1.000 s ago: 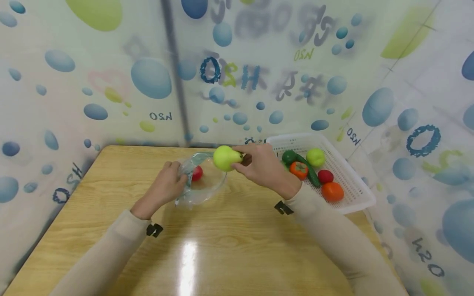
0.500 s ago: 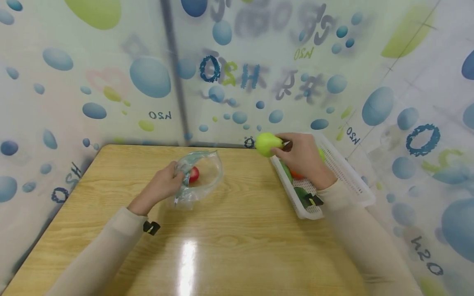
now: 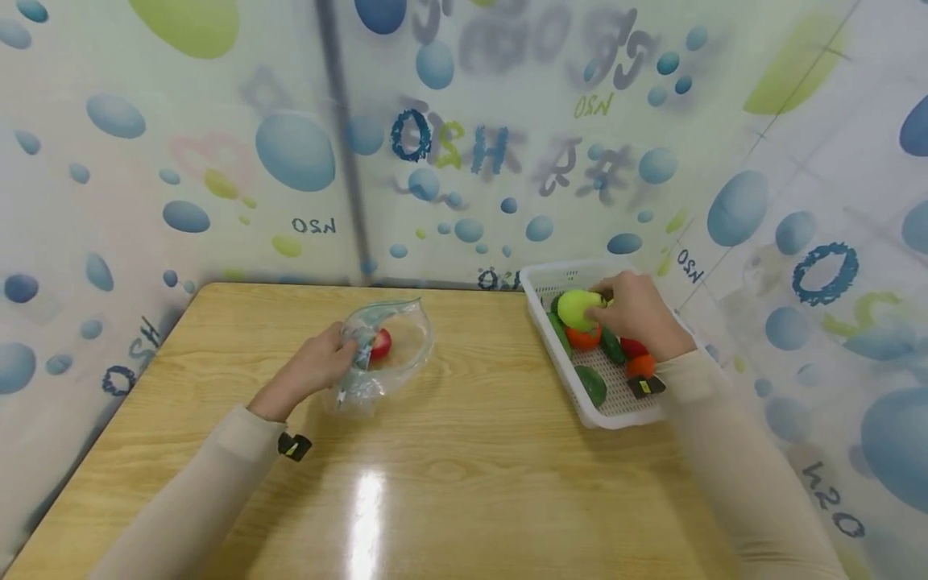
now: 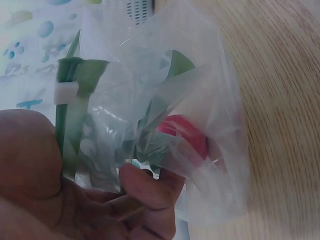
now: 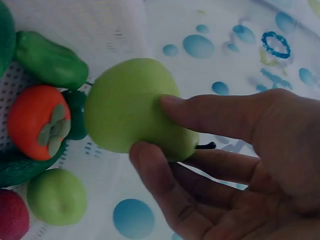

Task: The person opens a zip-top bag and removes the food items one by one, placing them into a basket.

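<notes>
A yellow-green pear (image 3: pixel 577 309) hangs above the white basket, pinched near its stem end by my right hand (image 3: pixel 636 312). In the right wrist view, thumb and fingers press on the sides of the pear (image 5: pixel 132 107), its dark stem pointing toward the palm. At the middle left of the table, my left hand (image 3: pixel 319 358) grips the edge of a clear zip bag (image 3: pixel 370 385). A red fruit (image 3: pixel 380 344) lies inside that bag; the left wrist view shows it through the plastic (image 4: pixel 220 100), partly covered by folds. The bag's mouth gapes to the right.
The white perforated basket (image 3: pixel 558 385) stands at the table's back right, by the wall. It holds a persimmon (image 5: pixel 35 120), a green pepper (image 5: pixel 52 60), a green apple-like fruit (image 5: pixel 57 196), a red fruit (image 5: pixel 11 215) and other green vegetables. The wooden table (image 3: pixel 449 467) extends toward me.
My right hand has carried the pear rightward from beside the bag's mouth, then down over the basket. The left hand stays almost in place, still holding the bag.
</notes>
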`<state>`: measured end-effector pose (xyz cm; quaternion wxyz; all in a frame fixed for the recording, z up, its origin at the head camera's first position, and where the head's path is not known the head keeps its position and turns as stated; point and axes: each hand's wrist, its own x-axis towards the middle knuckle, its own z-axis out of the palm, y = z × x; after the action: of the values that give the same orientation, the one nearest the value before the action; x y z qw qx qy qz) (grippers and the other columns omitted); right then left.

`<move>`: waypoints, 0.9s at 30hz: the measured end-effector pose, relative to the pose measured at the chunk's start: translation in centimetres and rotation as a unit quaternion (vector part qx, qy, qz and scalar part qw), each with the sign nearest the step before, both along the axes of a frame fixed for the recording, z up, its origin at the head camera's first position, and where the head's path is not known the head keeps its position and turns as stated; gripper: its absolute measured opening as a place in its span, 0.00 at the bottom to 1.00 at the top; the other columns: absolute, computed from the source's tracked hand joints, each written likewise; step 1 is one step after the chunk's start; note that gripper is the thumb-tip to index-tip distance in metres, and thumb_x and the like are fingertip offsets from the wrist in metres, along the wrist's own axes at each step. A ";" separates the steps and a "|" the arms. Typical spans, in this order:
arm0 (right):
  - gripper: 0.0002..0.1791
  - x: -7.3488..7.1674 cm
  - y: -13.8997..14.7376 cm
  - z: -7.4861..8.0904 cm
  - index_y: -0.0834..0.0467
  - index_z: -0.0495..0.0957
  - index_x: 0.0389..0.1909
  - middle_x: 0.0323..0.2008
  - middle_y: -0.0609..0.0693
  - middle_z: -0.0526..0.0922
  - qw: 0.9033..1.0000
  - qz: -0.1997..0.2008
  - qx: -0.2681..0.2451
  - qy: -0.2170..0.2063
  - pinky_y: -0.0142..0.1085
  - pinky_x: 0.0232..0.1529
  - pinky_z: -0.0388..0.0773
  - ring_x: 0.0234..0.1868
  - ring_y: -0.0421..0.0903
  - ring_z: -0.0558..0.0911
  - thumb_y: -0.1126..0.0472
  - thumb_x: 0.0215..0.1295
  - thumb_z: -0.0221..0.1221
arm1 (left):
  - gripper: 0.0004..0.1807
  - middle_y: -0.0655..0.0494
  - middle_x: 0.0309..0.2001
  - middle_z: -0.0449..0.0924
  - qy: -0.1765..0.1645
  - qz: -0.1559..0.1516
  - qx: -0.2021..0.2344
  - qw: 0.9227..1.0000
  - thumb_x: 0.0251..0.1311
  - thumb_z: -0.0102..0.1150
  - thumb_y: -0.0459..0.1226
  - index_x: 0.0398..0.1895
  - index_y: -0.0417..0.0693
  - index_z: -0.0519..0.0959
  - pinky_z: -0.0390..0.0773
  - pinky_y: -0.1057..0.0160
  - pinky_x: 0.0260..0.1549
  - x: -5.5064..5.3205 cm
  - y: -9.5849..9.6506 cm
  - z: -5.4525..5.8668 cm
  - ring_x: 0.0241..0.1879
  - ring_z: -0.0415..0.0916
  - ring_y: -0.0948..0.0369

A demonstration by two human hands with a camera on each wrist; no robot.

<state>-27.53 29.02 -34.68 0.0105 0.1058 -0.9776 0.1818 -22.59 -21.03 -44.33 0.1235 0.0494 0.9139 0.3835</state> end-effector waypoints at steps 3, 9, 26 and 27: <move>0.24 -0.3 0.8 -0.5 0.70 0.91 0.63 0.53 0.68 0.94 0.998 -0.015 0.017 -0.055 0.49 0.51 0.87 0.44 0.58 0.85 0.59 0.73 0.75 | 0.24 0.48 0.38 0.75 -0.006 0.001 0.004 1.000 0.90 0.39 0.45 0.67 0.32 0.69 0.78 0.59 0.28 0.1 -0.1 -0.1 0.30 0.74 0.57; 0.26 -0.6 1.7 -1.0 0.72 0.88 0.65 0.56 0.69 0.92 0.992 -0.018 0.041 -0.116 0.57 0.63 0.88 0.49 0.60 0.85 0.61 0.72 0.75 | 0.25 0.45 0.42 0.75 -0.021 0.004 0.012 1.000 0.91 0.39 0.47 0.69 0.32 0.69 0.79 0.58 0.31 0.3 -0.4 -0.1 0.33 0.74 0.55; 0.24 -0.2 2.9 -0.3 0.75 0.89 0.60 0.47 0.65 0.92 0.980 -0.003 0.093 -0.174 0.45 0.48 0.89 0.41 0.56 0.86 0.66 0.67 0.78 | 0.42 0.26 0.62 0.81 -0.030 0.003 -0.011 0.999 0.91 0.44 0.54 0.83 0.22 0.59 0.88 0.52 0.41 0.3 -0.8 0.1 0.48 0.84 0.45; 0.24 -0.2 2.9 -0.3 0.75 0.89 0.60 0.48 0.65 0.93 0.980 0.000 0.097 -0.173 0.47 0.49 0.89 0.42 0.56 0.86 0.66 0.67 0.79 | 0.45 0.22 0.67 0.79 -0.030 0.001 -0.017 0.999 0.91 0.44 0.56 0.85 0.22 0.57 0.90 0.49 0.46 0.3 -0.9 0.1 0.53 0.86 0.40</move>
<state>-27.77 31.95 -35.02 -0.1695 0.0730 -0.9776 0.1013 -22.29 -21.90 -44.22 0.1511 0.0351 0.9164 0.3690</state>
